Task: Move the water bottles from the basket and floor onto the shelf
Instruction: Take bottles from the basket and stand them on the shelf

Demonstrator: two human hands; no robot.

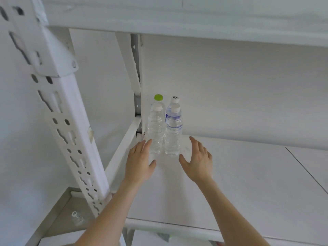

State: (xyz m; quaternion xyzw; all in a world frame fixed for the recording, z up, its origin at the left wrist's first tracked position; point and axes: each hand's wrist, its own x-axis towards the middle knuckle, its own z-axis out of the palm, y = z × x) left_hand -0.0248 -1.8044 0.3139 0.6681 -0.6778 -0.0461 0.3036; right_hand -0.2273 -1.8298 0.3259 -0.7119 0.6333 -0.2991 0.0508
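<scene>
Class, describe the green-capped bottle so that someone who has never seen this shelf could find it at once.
Start at the white shelf and go to its back left corner, beside the slotted upright, where four clear water bottles stand in two rows. The green-capped bottle is in the back row on the left, behind a white-capped one. Its lime-green cap alone sets it apart; the other three caps are white.

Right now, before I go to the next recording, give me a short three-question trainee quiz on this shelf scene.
1. How many bottles stand on the shelf?
2. True or false: the left hand is gripping a bottle.
3. Which cap colour appears once? A) green B) white C) red

Key:
1. Four, in two rows at the back left corner: front left bottle, front right bottle, the green-capped bottle and the blue-labelled bottle behind.
2. False; both the left hand and the right hand are open beside them.
3. A
</scene>
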